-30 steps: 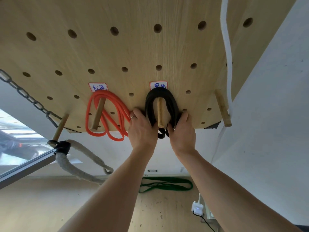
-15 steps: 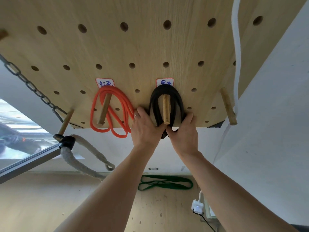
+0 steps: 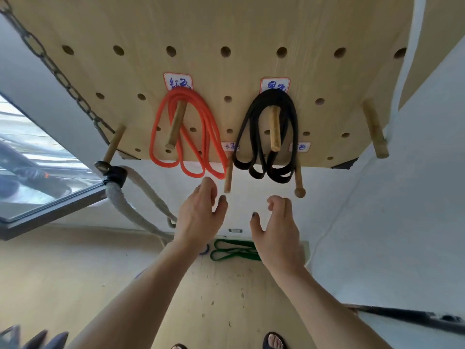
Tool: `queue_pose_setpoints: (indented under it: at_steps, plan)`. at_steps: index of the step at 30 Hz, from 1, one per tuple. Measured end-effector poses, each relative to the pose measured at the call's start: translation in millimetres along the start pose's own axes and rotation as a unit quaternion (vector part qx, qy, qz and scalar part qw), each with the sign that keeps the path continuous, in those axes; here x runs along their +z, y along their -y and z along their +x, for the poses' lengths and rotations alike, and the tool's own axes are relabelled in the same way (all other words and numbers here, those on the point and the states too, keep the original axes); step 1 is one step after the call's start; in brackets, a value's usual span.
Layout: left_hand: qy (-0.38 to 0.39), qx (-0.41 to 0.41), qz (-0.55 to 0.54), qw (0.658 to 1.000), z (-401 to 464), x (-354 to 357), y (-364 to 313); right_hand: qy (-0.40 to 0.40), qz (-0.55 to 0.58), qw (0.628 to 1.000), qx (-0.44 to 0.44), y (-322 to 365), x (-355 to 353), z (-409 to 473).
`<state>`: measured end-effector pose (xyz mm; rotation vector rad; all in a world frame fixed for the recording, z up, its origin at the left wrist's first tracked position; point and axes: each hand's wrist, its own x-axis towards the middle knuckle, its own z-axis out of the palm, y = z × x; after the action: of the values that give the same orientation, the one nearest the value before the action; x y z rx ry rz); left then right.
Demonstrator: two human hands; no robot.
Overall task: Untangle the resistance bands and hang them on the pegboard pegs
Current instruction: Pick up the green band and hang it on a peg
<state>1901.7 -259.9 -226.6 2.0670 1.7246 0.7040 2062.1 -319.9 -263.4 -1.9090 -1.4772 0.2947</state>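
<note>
Nothing is held by either hand. The left hand point(image 3: 198, 217) is seen below the board with fingers loosely spread and relaxed, its fingertips just under the lowest loops of the orange band. The right hand point(image 3: 276, 233) is raised beside it, thumb out and fingers lightly curled around nothing, just below a short round-tipped wooden peg point(image 3: 299, 182).

Above the right hand, the black flat rubber resistance band point(image 3: 293, 114) is draped in several loops over a light wooden dowel peg point(image 3: 274, 128), its lower loops dangling past the bottom edge of the pale wooden pegboard point(image 3: 226, 26). A white label with blue handwriting point(image 3: 274, 84) is stuck just above it.

To the left, the orange flat rubber resistance band point(image 3: 161, 117) is looped over its own darker wooden peg point(image 3: 176, 124), under a second white handwritten label point(image 3: 178, 81). Between the two bands a slim wooden peg point(image 3: 228, 176) is seen pointing down.

Further out, a green rubber resistance band point(image 3: 234, 253) is found lying on the pale floor point(image 3: 50, 273) near the wall, partly hidden behind the right wrist. At the board's left side a dark metal chain point(image 3: 50, 64) runs diagonally, and a thick grey rope point(image 3: 120, 205) hangs from a peg point(image 3: 113, 144) at the lower left corner. One more wooden peg point(image 3: 375, 132) juts out at the right edge.
</note>
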Motion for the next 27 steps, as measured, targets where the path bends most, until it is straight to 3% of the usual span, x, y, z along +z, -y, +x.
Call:
queue_pose_setpoints:
  at_steps: [4, 8, 13, 21, 27]
  plan:
    - [0.045, -0.065, 0.013, 0.997, -40, 33, 56, 0.146, -0.06, 0.987, 0.027, -44, 47, -45]
    - [0.181, -0.085, 0.03, 0.979, -78, 101, 125, 0.29, -0.103, 0.947, 0.096, -110, 119, -80]
    - [0.335, -0.06, 0.101, 0.935, -94, 236, 208, 0.406, -0.131, 0.891, 0.157, -215, 242, -107]
    - [0.38, 0.023, 0.196, 0.904, -96, 476, 348, 0.416, -0.252, 0.87, 0.078, -395, 441, -108]
    - [0.367, 0.065, 0.247, 0.894, -89, 611, 428, 0.413, -0.321, 0.852, 0.004, -503, 540, -90]
